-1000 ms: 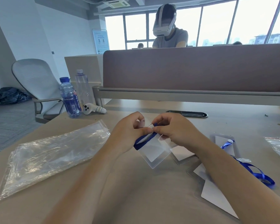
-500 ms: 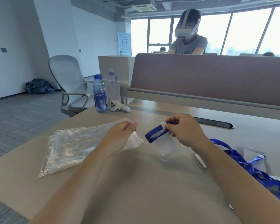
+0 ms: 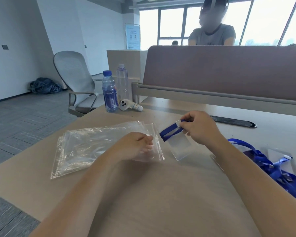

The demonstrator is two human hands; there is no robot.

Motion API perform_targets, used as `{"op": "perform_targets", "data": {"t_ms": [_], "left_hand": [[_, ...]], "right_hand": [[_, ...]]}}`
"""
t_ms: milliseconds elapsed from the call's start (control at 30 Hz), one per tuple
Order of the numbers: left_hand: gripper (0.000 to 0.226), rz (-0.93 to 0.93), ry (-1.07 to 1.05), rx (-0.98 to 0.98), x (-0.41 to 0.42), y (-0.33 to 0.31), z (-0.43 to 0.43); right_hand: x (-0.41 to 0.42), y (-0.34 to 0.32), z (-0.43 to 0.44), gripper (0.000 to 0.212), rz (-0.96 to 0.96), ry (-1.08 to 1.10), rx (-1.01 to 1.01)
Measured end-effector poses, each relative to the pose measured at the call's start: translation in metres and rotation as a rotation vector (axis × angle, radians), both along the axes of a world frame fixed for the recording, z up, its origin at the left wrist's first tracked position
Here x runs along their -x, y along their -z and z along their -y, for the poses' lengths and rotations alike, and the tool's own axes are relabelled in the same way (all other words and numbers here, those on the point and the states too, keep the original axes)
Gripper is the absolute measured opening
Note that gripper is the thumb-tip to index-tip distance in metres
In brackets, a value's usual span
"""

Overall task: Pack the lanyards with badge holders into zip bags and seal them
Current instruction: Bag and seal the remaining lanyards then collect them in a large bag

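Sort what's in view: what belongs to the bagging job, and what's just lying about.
Job: zip bags; folded lanyard with badge holder in the right hand; lanyard pile.
Lying about: blue-capped bottle; clear bottle; white controller; office chair.

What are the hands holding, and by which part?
Right hand pinches the folded blue lanyard at its clip end, badge holder hanging below. Left hand rests on the zip bags by their seal; a grip cannot be told.

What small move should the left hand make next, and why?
Probably the left hand should pinch open the top zip bag at its zip edge: it rests there, while the right hand holds the folded lanyard and badge holder beside it.
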State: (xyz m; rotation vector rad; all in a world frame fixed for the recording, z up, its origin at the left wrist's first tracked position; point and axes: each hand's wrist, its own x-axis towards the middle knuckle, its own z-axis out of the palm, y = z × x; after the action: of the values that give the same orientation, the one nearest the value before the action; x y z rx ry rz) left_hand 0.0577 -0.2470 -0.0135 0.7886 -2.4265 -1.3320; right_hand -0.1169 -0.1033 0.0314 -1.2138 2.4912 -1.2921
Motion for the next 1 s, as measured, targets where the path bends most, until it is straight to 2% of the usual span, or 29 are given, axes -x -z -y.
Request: {"op": "perform_targets", "data": {"t_ms": [200,367,500,667,800,1000], "left_hand": [[0.014,-0.010,0.066,-0.004,0.007,-0.002,-0.007],[0.039,0.198,0.122,0.391,0.032,-0.006,-0.012],[0.042,0.340,0.173,0.436,0.046,0.000,-0.011],[0.033,0.370,0.154,0.598,0.053,0.006,-0.009],[0.028,0.239,0.019,0.510,0.054,0.011,-0.003],[0.023,0.079,-0.153,0.248,0.054,0.007,-0.001]], "right_hand": [[0.007,-0.002,-0.006,0.004,-0.061,0.044,-0.029],[0.015,0.001,-0.007,0.003,-0.079,0.072,-0.064],[0.018,0.004,-0.007,0.003,-0.073,0.078,-0.090],[0.022,0.007,-0.004,0.005,-0.052,0.066,-0.081],[0.022,0.008,-0.003,0.004,-0.039,0.044,-0.060],[0.026,0.004,-0.004,0.003,-0.058,0.080,0.005]]}}
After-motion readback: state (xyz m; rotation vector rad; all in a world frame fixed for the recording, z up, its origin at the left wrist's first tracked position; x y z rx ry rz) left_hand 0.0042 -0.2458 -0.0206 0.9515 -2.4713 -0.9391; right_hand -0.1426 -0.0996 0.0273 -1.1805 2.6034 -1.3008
